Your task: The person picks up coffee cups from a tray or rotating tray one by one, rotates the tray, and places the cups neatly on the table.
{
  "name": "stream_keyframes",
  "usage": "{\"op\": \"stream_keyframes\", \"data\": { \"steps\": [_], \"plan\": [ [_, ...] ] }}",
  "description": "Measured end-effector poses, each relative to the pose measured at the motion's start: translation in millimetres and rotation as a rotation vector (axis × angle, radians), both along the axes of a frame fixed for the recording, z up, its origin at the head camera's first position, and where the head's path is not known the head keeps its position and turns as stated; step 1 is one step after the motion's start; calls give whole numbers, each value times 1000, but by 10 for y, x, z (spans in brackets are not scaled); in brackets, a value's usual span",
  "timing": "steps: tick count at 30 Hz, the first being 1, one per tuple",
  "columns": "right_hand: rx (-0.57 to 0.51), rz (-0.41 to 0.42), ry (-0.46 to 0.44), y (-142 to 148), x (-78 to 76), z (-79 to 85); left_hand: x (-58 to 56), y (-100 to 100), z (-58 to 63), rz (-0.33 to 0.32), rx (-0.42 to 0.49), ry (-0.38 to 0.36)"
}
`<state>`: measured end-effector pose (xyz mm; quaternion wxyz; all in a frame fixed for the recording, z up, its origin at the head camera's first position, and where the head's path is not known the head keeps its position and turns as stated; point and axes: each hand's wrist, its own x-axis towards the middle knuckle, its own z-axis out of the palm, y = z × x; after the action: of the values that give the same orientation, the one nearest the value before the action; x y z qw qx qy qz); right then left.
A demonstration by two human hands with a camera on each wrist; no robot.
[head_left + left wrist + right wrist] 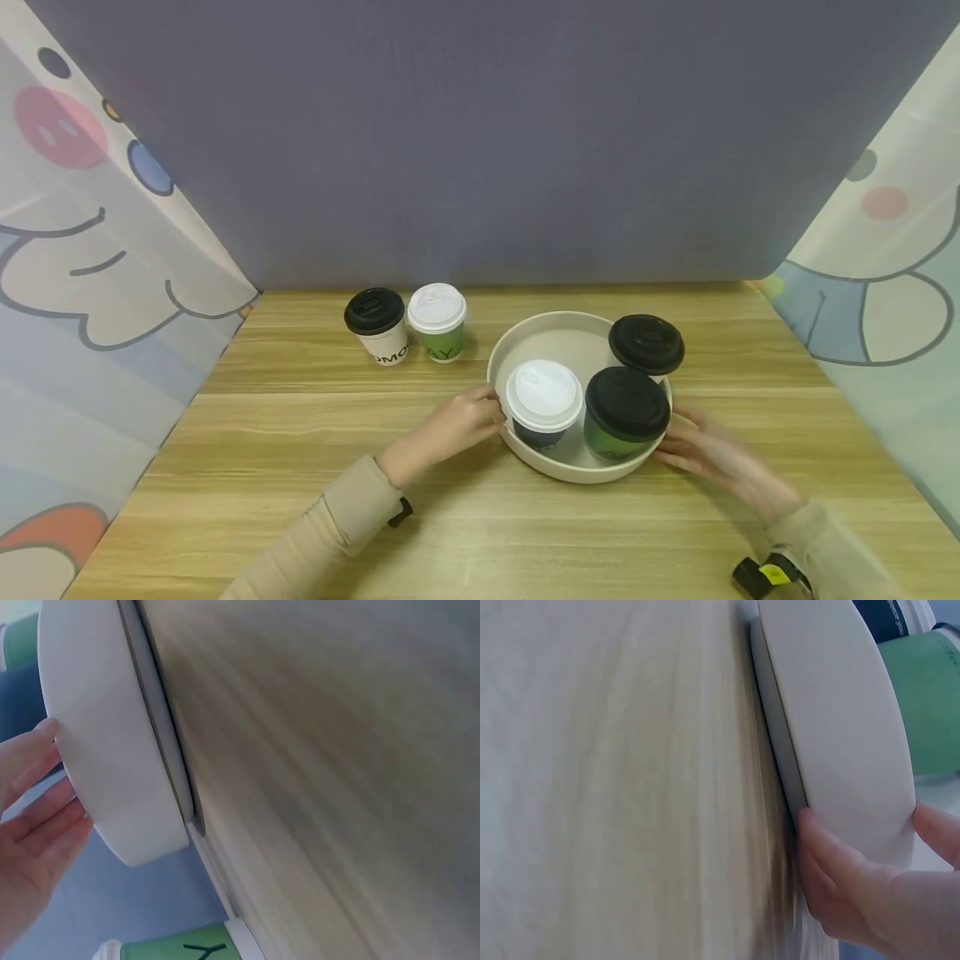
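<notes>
A round cream tray [577, 475] rests on the wooden table and carries three lidded paper cups. One is a dark cup with a white lid [543, 393], beside a green cup with a black lid [627, 404]. Behind them, by the right rim, is another black-lidded cup [647, 343]. My left hand [450, 427] grips the tray's left rim, fingertips at the edge in the left wrist view. On the opposite side my right hand [720, 461] holds the tray, thumb at the upper rim and fingers [832, 851] at the lower edge in the right wrist view.
To the left of the tray, farther back, stand a white cup with a black lid [378, 327] and a green cup with a white lid [438, 323]. A grey panel [480, 150] borders the table's far edge, and cartoon-printed cloths [97, 250] hang at both sides.
</notes>
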<state>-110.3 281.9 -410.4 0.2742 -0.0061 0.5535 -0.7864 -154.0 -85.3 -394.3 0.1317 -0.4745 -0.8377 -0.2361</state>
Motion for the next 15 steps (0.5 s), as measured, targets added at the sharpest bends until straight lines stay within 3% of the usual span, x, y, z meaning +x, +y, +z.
{"op": "stream_keyframes", "data": {
  "steps": [6, 15],
  "plan": [
    [0, -42, -20, -93, 86, 21, -127, -48, 8, -28, -11, -129],
    [107, -93, -9, -212, 181, 17, -240, -89, 63, -22, -13, -242]
  ]
}}
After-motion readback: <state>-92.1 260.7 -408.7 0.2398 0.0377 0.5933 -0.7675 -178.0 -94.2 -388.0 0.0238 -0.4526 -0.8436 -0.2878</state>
